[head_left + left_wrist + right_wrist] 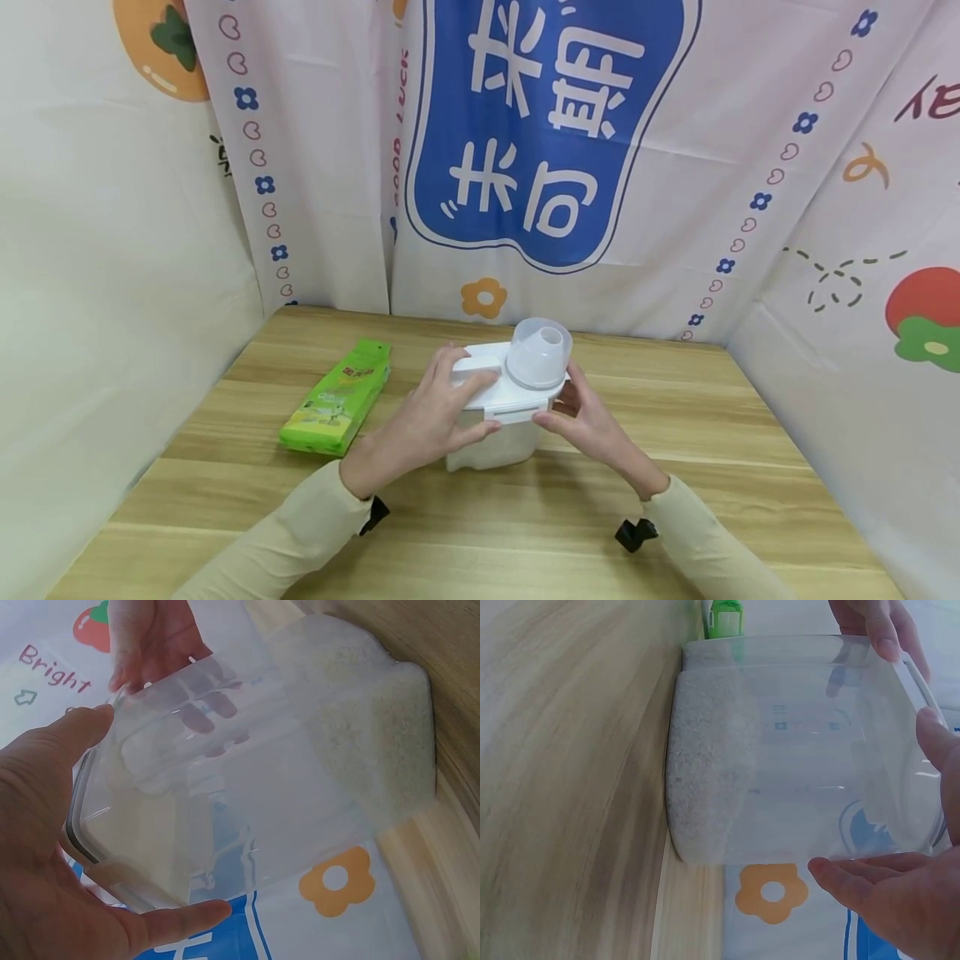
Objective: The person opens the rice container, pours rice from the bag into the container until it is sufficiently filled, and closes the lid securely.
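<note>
A clear plastic storage container (491, 446) with a white lid (506, 396) stands upright on the table. Whitish grains that look like rice (709, 757) fill its lower part, and a clear cup (538, 354) sits upside down on the lid. My left hand (431, 412) grips the lid's left side, fingers over the top and thumb at the near edge. On the other side, my right hand (592, 417) holds the lid's rim, its thumb by the front latch (516, 412). In the left wrist view the container (285, 757) appears sideways between both hands.
A green packet (337, 400) lies on the wooden table (675, 467), left of the container. Printed cloth (345, 167) hangs behind the table and along both sides. Small black pieces (636, 533) show beside the sleeves.
</note>
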Motion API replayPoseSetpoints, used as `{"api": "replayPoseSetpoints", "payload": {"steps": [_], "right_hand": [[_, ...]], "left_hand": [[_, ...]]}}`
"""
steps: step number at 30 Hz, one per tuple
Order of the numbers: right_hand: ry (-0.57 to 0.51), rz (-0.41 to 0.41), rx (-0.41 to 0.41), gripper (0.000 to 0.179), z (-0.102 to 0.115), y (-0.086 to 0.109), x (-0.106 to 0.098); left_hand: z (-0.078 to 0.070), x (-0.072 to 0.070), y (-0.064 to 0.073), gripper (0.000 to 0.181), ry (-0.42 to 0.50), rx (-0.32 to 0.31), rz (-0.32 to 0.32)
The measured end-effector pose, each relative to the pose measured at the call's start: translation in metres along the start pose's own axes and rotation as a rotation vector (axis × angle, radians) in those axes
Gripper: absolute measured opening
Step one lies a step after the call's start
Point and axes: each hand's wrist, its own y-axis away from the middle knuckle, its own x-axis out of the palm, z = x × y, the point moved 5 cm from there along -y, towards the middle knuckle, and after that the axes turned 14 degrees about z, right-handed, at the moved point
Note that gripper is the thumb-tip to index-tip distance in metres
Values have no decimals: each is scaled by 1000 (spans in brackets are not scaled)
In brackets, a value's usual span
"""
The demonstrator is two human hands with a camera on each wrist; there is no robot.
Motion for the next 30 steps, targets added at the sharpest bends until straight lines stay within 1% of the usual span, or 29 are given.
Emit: {"api": "replayPoseSetpoints", "payload": {"steps": [6, 11, 16, 20, 25, 30], "right_hand": [[7, -21, 2, 92, -2, 1, 1], [11, -38, -1, 91, -1, 1, 1], [37, -60, 8, 92, -3, 1, 0], [42, -79, 12, 93, -4, 0, 1], [46, -92, -6, 92, -4, -1, 2], [55, -108, -13, 91, -4, 2, 3]], "left_hand": [[-1, 1, 0, 56, -13, 8, -18], [-1, 1, 0, 53, -23, 32, -53], [-2, 0, 0, 52, -24, 50, -85], [-1, -2, 1, 52, -33, 46, -89], [-1, -2, 1, 51, -32, 26, -81], [-1, -1, 0, 50, -23, 30, -84]]}}
